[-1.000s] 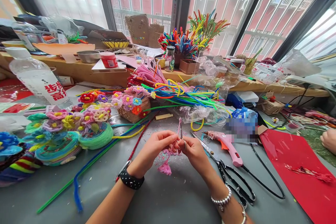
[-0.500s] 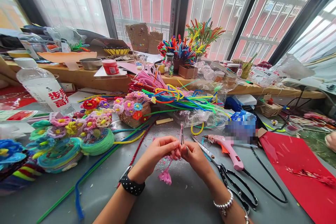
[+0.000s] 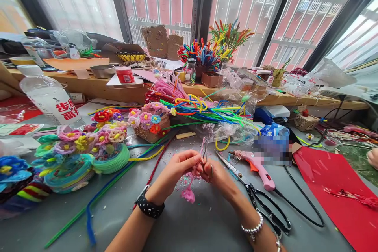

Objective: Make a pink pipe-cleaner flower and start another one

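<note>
Near the middle of the grey table, my left hand (image 3: 186, 165) pinches a thin pink pipe cleaner (image 3: 203, 146). Below the fingers hangs a small pink fuzzy flower shape (image 3: 188, 195) on a pink stem. My right hand (image 3: 217, 172) is closed around a small metal tool, its narrow tips (image 3: 205, 146) pointing up beside the pink strand. My fingers hide the tool's handles. Both hands are nearly touching. Pink scraps (image 3: 197, 183) lie on the table behind the flower.
Large black-handled scissors (image 3: 251, 189) and a pink glue gun (image 3: 261, 171) lie to the right, beside red sheets (image 3: 333, 189). Pipe-cleaner flowers (image 3: 67, 145) fill the left. Bundled pipe cleaners (image 3: 206, 110) lie behind. Another person's hand (image 3: 372, 157) shows at the right edge.
The pink flower has shifted slightly right and up. My right hand has turned a little, and the tool's tips look slightly further apart from the pink strand.
</note>
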`<state>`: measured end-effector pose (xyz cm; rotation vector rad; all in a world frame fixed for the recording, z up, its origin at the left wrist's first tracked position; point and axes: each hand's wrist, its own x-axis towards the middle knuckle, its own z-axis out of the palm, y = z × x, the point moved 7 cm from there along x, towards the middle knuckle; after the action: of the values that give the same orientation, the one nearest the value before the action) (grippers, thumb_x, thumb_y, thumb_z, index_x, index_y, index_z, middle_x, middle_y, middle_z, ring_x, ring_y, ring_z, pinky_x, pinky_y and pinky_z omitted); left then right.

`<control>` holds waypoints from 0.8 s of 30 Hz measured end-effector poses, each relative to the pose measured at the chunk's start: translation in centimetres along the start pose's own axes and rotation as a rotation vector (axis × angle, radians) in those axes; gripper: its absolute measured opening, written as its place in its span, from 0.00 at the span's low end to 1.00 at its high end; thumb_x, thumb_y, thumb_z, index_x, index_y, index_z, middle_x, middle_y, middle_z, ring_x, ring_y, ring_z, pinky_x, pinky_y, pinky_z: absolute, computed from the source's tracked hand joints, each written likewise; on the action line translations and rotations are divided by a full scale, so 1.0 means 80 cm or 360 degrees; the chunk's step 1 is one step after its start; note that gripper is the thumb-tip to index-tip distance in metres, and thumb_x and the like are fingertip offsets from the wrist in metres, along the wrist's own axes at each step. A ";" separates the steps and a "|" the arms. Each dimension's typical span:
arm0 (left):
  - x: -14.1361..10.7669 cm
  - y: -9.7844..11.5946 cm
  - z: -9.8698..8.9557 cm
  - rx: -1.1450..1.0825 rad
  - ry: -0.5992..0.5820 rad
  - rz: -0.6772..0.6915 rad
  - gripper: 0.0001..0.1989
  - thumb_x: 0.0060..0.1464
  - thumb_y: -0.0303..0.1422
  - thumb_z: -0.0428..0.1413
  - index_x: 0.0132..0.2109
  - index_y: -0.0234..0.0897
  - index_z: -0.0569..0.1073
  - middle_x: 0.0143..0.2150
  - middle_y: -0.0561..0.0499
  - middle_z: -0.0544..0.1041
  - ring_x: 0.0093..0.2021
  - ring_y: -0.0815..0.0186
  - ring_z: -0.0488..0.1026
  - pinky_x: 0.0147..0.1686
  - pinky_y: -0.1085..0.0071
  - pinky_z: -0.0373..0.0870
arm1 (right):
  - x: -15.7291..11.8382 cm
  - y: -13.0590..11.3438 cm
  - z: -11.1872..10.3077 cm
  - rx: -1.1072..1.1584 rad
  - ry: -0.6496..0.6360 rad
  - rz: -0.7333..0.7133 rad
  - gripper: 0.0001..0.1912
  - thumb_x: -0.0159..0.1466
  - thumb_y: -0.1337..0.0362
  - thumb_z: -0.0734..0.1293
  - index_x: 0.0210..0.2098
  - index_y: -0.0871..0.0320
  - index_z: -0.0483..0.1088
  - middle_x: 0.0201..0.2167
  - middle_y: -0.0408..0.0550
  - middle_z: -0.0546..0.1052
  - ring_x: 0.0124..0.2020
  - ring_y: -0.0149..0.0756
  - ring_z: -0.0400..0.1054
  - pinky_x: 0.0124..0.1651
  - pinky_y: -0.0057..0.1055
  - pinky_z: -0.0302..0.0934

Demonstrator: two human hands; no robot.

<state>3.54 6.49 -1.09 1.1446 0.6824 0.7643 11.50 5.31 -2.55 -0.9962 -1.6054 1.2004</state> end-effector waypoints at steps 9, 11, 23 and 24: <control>-0.001 0.000 0.005 0.0011 -0.0080 -0.0032 0.12 0.46 0.38 0.53 0.25 0.32 0.67 0.22 0.54 0.66 0.23 0.74 0.61 0.27 0.76 0.58 | -0.003 -0.008 0.000 -0.0128 -0.0050 -0.0012 0.31 0.52 0.38 0.50 0.21 0.60 0.62 0.20 0.43 0.64 0.21 0.27 0.52 0.22 0.24 0.47; 0.000 -0.001 0.004 0.0001 -0.0072 -0.0030 0.12 0.46 0.38 0.54 0.26 0.32 0.66 0.22 0.55 0.65 0.23 0.74 0.61 0.27 0.76 0.58 | -0.002 -0.007 0.001 -0.0154 -0.0053 -0.0003 0.31 0.52 0.38 0.50 0.21 0.61 0.63 0.19 0.43 0.63 0.20 0.27 0.52 0.22 0.24 0.46; -0.004 0.003 0.002 0.0201 -0.0042 -0.0066 0.12 0.45 0.39 0.54 0.28 0.32 0.69 0.23 0.53 0.68 0.25 0.72 0.64 0.27 0.76 0.60 | -0.005 -0.001 -0.030 -0.0357 0.0380 0.0046 0.29 0.53 0.40 0.53 0.15 0.59 0.58 0.14 0.39 0.55 0.19 0.26 0.48 0.22 0.25 0.43; -0.005 0.002 0.004 0.0230 -0.0090 -0.0103 0.12 0.45 0.39 0.54 0.29 0.32 0.70 0.23 0.53 0.70 0.25 0.72 0.65 0.27 0.76 0.60 | -0.006 0.000 -0.036 -0.0338 0.0445 0.0046 0.28 0.53 0.40 0.53 0.15 0.59 0.57 0.14 0.39 0.54 0.18 0.26 0.47 0.21 0.25 0.42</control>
<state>3.53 6.07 -0.85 1.2645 0.7328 0.6338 14.36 5.65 -2.16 -1.2661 -1.5190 0.8757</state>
